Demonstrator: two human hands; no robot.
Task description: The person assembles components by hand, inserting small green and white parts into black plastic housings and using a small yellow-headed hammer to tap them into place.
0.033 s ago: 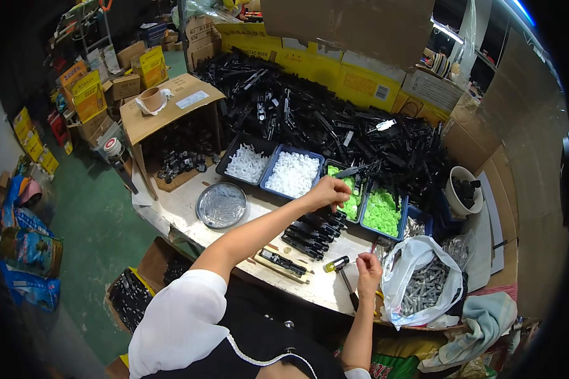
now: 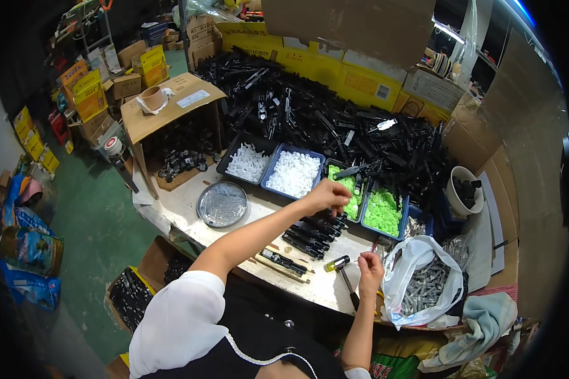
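Note:
My left hand [image 2: 329, 196] hangs over the front edge of a tray of bright green plastic parts [image 2: 354, 203], its fingers pinched together. What they hold, if anything, is too small to make out. Just below it lies a row of black plastic assemblies [image 2: 310, 237]. One more black assembly [image 2: 284, 259] rests in a pale wooden jig [image 2: 265, 260] on the bench. At the right, my right hand [image 2: 370, 271] is raised with thumb and finger closed on something tiny and pale. Beside it are a yellow-and-black screwdriver handle [image 2: 336, 264] and a dark-handled tool [image 2: 348, 287].
A large heap of black parts [image 2: 322, 120] covers the bench's back. Trays of white pieces [image 2: 294, 172] and green pieces [image 2: 382, 211] stand before it. A round metal dish [image 2: 222, 204] sits left; a white plastic bag [image 2: 395, 290] of grey screw-like pieces sits right.
My left hand has shifted very slightly toward me and to the left. My right hand is almost where it was, and the bench items have not moved.

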